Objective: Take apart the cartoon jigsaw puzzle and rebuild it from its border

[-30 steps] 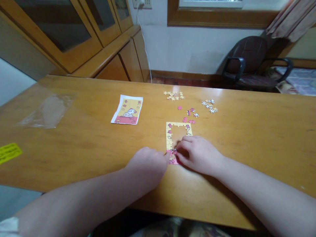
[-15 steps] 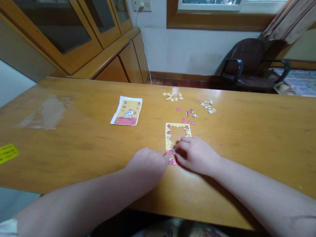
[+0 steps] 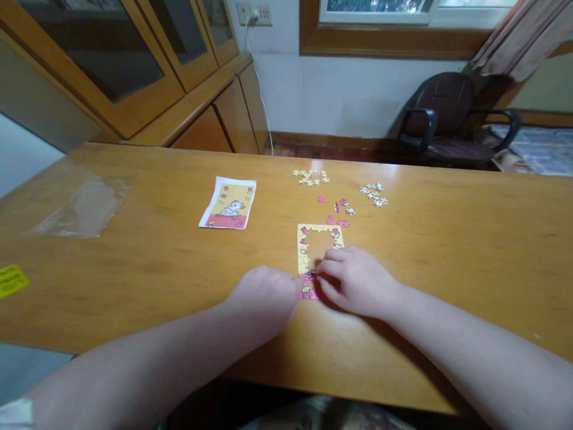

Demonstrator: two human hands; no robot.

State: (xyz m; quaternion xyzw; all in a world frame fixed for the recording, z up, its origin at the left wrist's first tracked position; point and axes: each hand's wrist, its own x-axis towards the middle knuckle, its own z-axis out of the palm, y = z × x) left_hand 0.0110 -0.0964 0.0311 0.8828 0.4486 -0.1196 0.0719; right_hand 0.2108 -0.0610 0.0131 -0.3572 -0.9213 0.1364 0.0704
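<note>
A jigsaw puzzle (image 3: pixel 302 263) lies on the table, its border joined into a yellow and pink frame around a bare middle. My left hand (image 3: pixel 265 297), curled with one fingertip stretched to the frame, presses on its lower left edge. Over the lower right side, my right hand (image 3: pixel 353 279) has thumb and fingers pinched together at a puzzle piece (image 3: pixel 310 274) in the pink part. That piece is mostly covered by the fingertips. The frame's lower right corner is hidden beneath my right hand.
Loose pink pieces (image 3: pixel 321 199), yellow pieces (image 3: pixel 308 177) and white pieces (image 3: pixel 375 194) lie beyond the frame. A picture sheet (image 3: pixel 230 206) is to the left, with a clear plastic bag (image 3: pixel 89 206) and yellow label (image 3: pixel 12 280) farther left. An armchair (image 3: pixel 447 119) stands behind the table (image 3: pixel 179 269).
The view has shifted slightly. Both hands stay at the lower part of the puzzle, with only slight finger movement of the right hand.
</note>
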